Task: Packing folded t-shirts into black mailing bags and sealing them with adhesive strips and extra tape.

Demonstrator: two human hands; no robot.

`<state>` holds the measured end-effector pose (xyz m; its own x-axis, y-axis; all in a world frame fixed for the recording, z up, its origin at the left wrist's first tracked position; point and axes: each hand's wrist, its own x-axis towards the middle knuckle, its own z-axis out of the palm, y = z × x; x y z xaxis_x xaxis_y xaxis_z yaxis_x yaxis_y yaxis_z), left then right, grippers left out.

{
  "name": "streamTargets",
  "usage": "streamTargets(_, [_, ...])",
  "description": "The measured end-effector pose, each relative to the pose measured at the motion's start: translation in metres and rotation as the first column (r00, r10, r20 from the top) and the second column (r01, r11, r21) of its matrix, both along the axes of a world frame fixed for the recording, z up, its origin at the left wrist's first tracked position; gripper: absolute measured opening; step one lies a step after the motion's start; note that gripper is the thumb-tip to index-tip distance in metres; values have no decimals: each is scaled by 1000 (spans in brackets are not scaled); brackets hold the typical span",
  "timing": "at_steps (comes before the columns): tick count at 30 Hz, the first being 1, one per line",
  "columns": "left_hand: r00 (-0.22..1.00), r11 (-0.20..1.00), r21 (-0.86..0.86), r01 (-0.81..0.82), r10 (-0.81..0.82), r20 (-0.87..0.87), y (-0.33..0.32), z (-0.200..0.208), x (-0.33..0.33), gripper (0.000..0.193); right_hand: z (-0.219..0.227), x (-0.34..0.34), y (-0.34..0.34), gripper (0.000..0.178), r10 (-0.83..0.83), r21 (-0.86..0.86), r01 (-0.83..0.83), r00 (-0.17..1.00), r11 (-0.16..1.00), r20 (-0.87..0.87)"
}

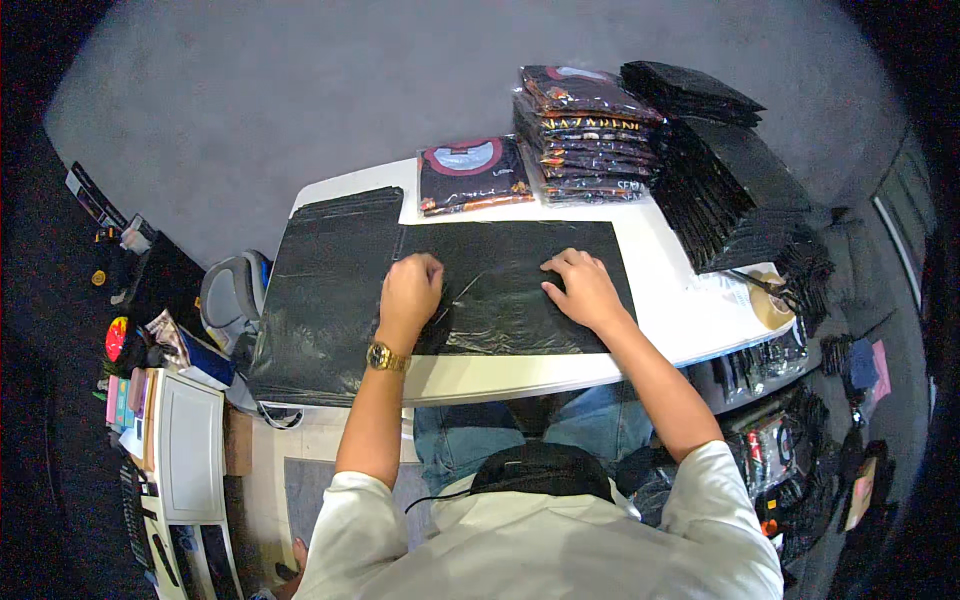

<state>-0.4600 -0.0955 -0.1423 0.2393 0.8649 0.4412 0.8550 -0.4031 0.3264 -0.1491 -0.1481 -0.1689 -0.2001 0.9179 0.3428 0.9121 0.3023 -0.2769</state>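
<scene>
A flat black plastic bag (510, 310) lies across the white table in front of me, its surface creased. My left hand (410, 295), with a gold watch on the wrist, rests at the bag's left end; its fingers are curled in, and whatever they grip is hidden. Over the bag's right part is my right hand (580, 285), fingers bent and thumb apart, touching the plastic and holding nothing I can see. To the left, a fanned stack of black bags (325, 290) reaches the table's near edge. Beyond the bag lies a clear-wrapped folded dark shirt (472, 175) with a red collar.
A tall pile of wrapped shirts (585, 140) stands at the far side. Right of it are stacked black packages (735, 190). A roll of tape (770, 305) and scissors (765, 287) lie at the right end. A white cabinet (190, 445) stands lower left.
</scene>
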Motion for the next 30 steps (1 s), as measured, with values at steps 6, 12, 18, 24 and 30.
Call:
streamTargets(6, [942, 997, -72, -33, 55, 331, 47, 8, 34, 40, 24, -49, 68, 37, 107, 102, -92, 981, 991, -161])
streamTargets(12, [917, 997, -65, -31, 54, 395, 50, -9, 34, 48, 8, -63, 172, 35, -17, 311, 26, 999, 950, -30])
streamTargets(18, [883, 987, -103, 124, -63, 465, 54, -21, 25, 38, 10, -76, 211, 38, -60, 228, 55, 998, 972, 15])
streamTargets(24, [896, 969, -132, 209, -135, 423, 54, -17, 35, 35, 21, -65, 219, 33, -3, 149, 11, 999, 989, -54])
streamTargets(30, [815, 957, -208, 200, -45, 578, 69, -33, 33, 37, 25, -52, 236, 25, 2, 123, 6, 998, 992, -63])
